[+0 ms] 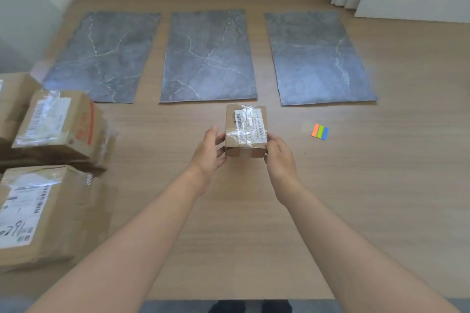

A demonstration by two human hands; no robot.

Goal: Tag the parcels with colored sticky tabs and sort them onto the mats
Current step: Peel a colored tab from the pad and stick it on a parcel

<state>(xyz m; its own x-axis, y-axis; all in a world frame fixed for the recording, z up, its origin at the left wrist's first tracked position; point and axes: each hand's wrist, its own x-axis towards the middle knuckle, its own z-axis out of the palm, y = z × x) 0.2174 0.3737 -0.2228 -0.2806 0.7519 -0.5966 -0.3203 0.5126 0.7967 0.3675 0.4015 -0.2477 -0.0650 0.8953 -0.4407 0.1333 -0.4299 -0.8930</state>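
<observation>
Both hands, left hand (209, 151) and right hand (278, 154), grip a small taped parcel (245, 131) at frame centre; slick tape could let it slip untagged.

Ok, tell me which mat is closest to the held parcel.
The middle mat: its near edge lies just beyond the parcel, while the left mat and right mat sit off to either side.

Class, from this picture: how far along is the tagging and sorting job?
Done: nothing yet; the left mat, middle mat and right mat carry no parcels. In hand: the left hand and right hand hold a small cardboard parcel with no coloured tab showing. Left: the orange, green and blue sticky tabs lie on the table, and the stacked parcels at the left wait.
</observation>
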